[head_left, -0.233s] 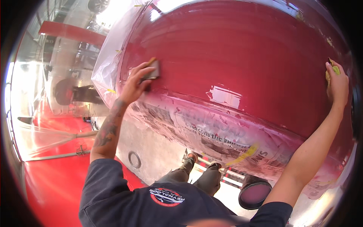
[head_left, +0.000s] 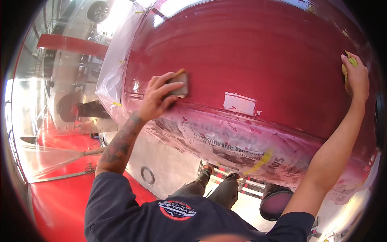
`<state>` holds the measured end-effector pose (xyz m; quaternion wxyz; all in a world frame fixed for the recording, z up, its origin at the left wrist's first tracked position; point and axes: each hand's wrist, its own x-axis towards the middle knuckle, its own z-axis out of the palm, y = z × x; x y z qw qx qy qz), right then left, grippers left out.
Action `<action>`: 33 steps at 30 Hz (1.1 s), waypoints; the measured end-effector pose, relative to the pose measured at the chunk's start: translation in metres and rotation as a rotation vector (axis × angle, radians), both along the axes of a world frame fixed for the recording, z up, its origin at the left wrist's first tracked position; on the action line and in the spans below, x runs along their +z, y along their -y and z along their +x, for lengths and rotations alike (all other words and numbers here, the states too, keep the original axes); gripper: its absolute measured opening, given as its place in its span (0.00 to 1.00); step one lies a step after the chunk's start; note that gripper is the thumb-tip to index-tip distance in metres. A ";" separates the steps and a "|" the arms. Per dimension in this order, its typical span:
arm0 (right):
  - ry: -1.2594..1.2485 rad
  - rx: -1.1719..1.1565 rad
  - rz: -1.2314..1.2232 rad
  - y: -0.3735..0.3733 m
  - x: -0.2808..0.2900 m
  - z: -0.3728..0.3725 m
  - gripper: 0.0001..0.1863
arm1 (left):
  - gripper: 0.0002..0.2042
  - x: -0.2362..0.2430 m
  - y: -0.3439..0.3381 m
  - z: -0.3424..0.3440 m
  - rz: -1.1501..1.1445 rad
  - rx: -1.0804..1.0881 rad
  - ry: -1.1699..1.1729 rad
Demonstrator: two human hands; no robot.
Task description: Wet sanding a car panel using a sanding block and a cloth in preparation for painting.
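Note:
My left hand [head_left: 161,96] grips a grey sanding block [head_left: 180,84] with a yellowish edge, resting on the wet-looking red painted panel [head_left: 258,52] near its lower left. At the panel's far right, my right hand [head_left: 354,74] is closed on a crumpled yellow-green cloth or pad [head_left: 351,61], its exact kind unclear, against the red surface. Below the panel's edge hangs paint-dusted newspaper masking [head_left: 219,143] with yellow tape [head_left: 260,161]. Clear plastic sheeting [head_left: 111,80] is taped along the left side.
A dark bucket [head_left: 276,203] stands at lower right beside my feet and slatted framing. A dark ring [head_left: 147,174] lies on the concrete floor [head_left: 139,157]. Red floor [head_left: 60,205], a pole [head_left: 96,151] with plastic, and a car wheel [head_left: 98,11] show at left.
My left hand has slid right and slightly down with the block. My right hand has moved a little up and left along the panel, still holding the yellow-green piece.

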<state>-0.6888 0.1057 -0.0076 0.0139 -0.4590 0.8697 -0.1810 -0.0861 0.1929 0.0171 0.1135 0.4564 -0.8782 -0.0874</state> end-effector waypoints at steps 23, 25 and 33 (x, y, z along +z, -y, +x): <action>0.116 0.122 -0.128 0.007 -0.022 -0.015 0.27 | 0.19 -0.040 0.081 0.163 -0.303 0.756 -0.077; 0.084 0.101 -0.119 0.004 -0.026 -0.029 0.28 | 0.20 -0.036 0.076 0.125 -0.175 0.770 -0.014; 0.089 0.096 -0.073 -0.001 -0.037 -0.044 0.30 | 0.19 -0.041 0.099 0.175 -0.264 0.539 -0.159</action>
